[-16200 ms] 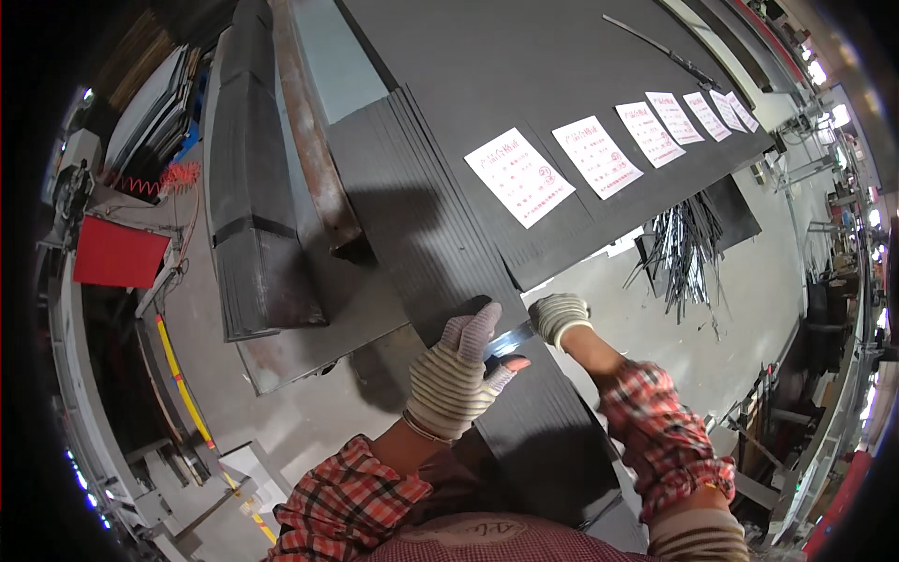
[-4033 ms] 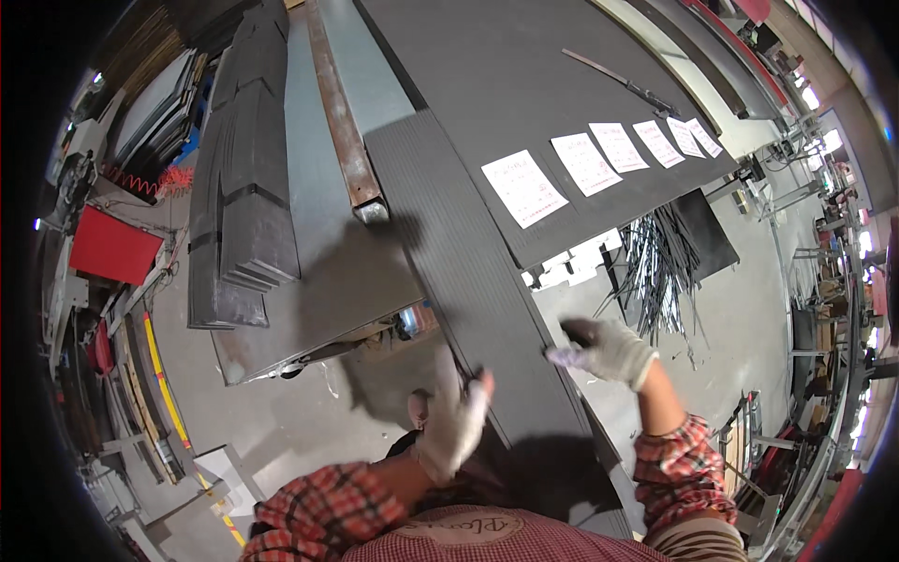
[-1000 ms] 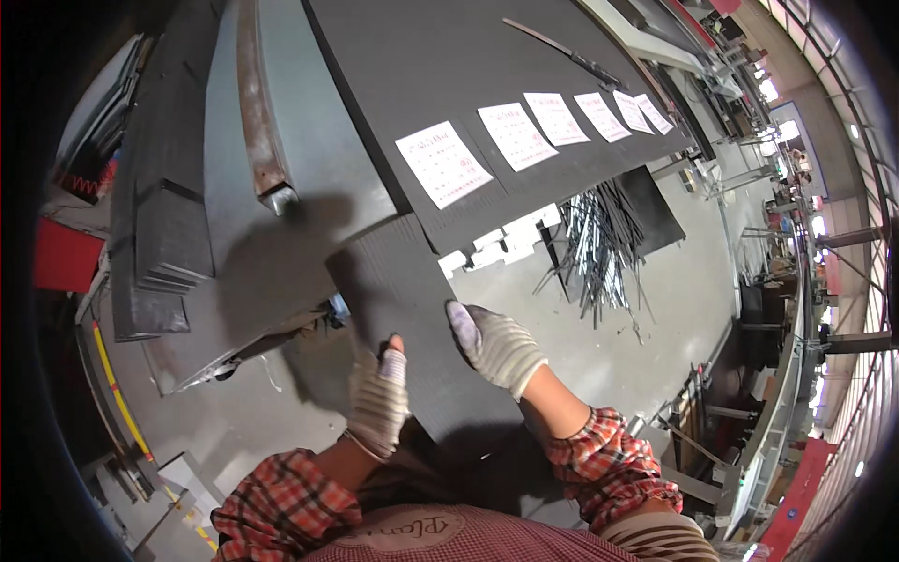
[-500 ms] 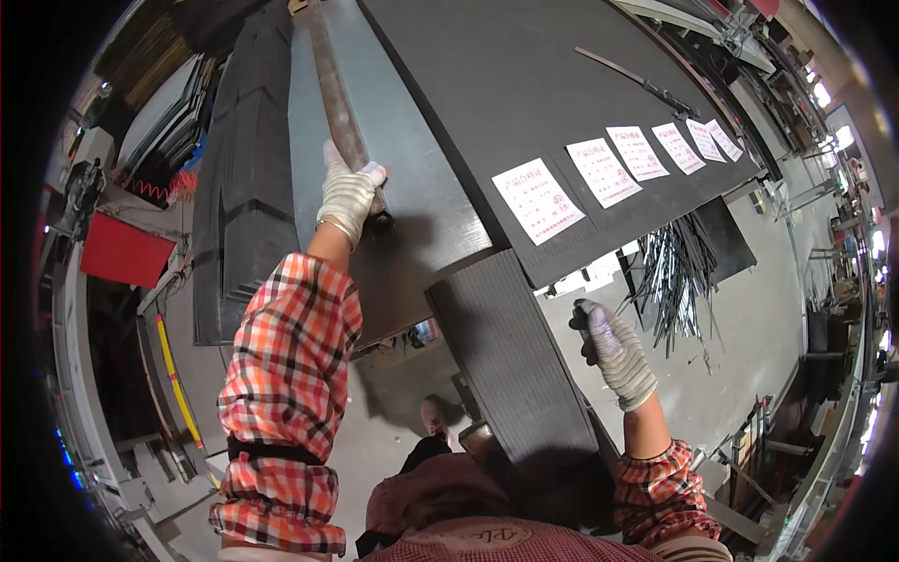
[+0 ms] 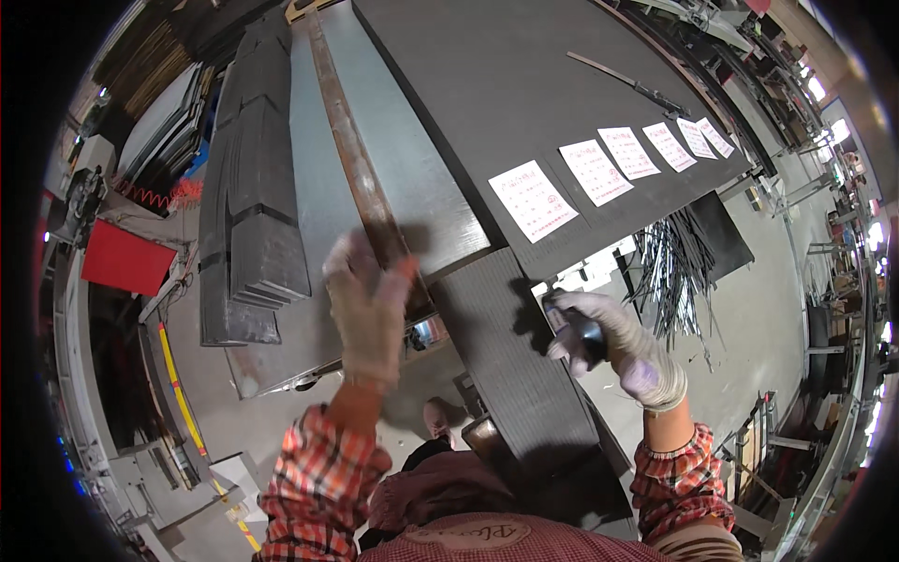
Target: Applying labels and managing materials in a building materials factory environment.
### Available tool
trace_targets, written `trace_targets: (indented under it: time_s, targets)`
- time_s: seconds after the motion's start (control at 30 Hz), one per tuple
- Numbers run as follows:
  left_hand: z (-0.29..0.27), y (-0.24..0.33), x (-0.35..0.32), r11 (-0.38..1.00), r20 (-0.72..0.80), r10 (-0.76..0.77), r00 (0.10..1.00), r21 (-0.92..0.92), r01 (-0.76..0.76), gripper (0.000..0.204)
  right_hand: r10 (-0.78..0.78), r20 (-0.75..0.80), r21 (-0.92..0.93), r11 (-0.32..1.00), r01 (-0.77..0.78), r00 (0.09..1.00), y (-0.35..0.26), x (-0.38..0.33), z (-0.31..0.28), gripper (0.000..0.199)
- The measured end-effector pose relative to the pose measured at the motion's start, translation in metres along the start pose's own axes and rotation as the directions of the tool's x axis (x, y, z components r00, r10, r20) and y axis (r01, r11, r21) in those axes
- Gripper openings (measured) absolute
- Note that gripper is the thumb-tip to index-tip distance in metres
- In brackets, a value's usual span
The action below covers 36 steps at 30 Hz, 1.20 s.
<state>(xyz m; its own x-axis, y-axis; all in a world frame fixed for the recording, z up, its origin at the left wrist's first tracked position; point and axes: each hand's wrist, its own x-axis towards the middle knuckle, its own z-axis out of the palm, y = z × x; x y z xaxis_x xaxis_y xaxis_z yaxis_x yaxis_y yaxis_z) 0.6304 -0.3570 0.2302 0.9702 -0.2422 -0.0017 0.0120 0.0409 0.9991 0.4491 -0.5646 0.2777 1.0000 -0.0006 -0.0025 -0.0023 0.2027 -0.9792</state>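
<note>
My left hand (image 5: pixel 370 309), in a worn knit glove, is raised in the air with its fingers apart, just in front of a long rusty metal bar (image 5: pixel 361 178) on the grey bench. It holds nothing. My right hand (image 5: pixel 604 342), also gloved, is shut on a small black tool (image 5: pixel 588 330) beside the right edge of a long dark woven sheet (image 5: pixel 515 375). That sheet slopes from the bench edge down toward my body.
A big dark table (image 5: pixel 524 103) carries several white paper sheets (image 5: pixel 532 199) and a thin rod. Stacked dark strips (image 5: pixel 248 225) lie at the left. A bundle of thin metal rods (image 5: pixel 674 272) lies on the floor at the right. A red box (image 5: pixel 126 262) stands far left.
My left arm has drawn back from its far reach at the rusty bar, and the hand now hovers open nearer to me. My right hand stays beside the dark sheet.
</note>
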Motion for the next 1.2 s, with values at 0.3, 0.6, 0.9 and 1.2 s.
trace_targets:
  time_s: [0.3,0.6,0.9,1.2]
  targets:
    - [-0.037,0.077,-0.056,0.948,0.4,-0.301,0.866,0.027,0.317,0.008,0.115,0.606,-0.489,0.834,0.255,0.787,-0.091,0.091,-0.002,0.067]
    - [-0.033,-0.166,-0.073,0.893,0.426,-0.428,0.797,0.065,0.444,0.042,0.586,0.1,-0.447,0.749,-0.49,0.804,0.178,0.051,-0.089,0.045]
    - [-0.037,-0.17,-0.081,0.606,0.548,-0.569,0.613,-0.224,0.763,0.046,0.209,-0.326,-0.465,0.814,-0.349,0.922,0.064,0.029,0.026,0.085]
    - [-0.03,-0.023,-0.062,0.938,0.362,-0.238,0.901,-0.156,0.311,0.04,0.089,-0.478,-0.877,0.009,-0.481,0.874,0.067,0.038,0.1,0.108]
